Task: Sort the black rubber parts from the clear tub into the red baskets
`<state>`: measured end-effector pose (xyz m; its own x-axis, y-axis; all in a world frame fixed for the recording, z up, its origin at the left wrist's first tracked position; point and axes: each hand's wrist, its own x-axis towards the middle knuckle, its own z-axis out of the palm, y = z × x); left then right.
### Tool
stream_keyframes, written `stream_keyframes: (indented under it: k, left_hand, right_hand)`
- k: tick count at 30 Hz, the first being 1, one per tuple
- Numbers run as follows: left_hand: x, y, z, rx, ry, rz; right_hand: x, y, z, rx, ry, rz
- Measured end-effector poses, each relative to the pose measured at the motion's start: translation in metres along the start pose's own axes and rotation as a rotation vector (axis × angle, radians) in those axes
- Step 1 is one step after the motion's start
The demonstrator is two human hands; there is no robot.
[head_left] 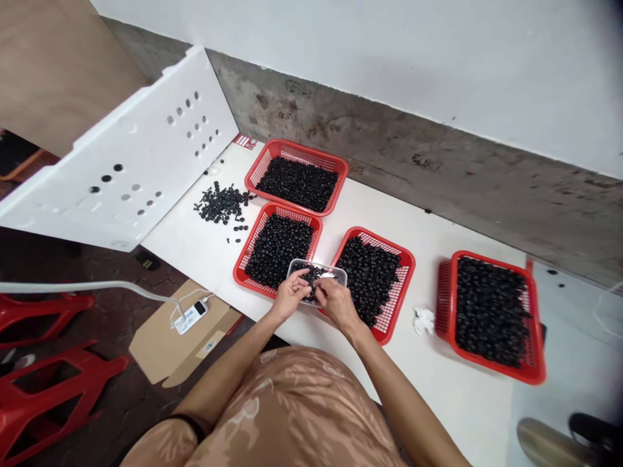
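A clear plastic container (343,275) of small black parts (317,271) stands at the table's near edge, between two red baskets. Over its left side is my left hand (291,295), thumb and forefinger bent toward each other. My right hand (335,301) reaches in from the right with its fingertips pinched together. The fingertips of both hands nearly meet above the black parts. Whatever they grip is too small to make out against the dark pile. Just left of the container sits a red basket (238,272) of round black pieces; another red basket (409,269) is on the right.
A third red basket (344,170) stands behind, a fourth (538,337) far right. Loose black parts (222,202) lie at the table's left beside a white perforated panel (160,136). Crumpled white tissue (423,320) lies between baskets. A cardboard box (160,344) bears a power strip (192,316).
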<state>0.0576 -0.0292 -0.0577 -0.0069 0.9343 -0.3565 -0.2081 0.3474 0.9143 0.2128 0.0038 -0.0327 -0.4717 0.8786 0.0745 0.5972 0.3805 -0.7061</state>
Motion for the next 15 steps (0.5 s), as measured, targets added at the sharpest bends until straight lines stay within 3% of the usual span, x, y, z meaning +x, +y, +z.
stream_keyframes:
  k: [3,9,15]
  left_hand:
    - [-0.002,0.005,0.002,-0.04,-0.015,-0.016]
    - [-0.005,0.014,0.005,-0.158,0.007,-0.127]
    - [-0.007,0.021,0.004,-0.35,-0.019,-0.224]
  right_hand:
    - [0.0,-0.003,-0.004,0.099,0.028,0.031]
    - [-0.003,-0.005,-0.011,0.337,0.057,0.262]
    - [-0.007,-0.007,-0.016,0.41,0.09,0.291]
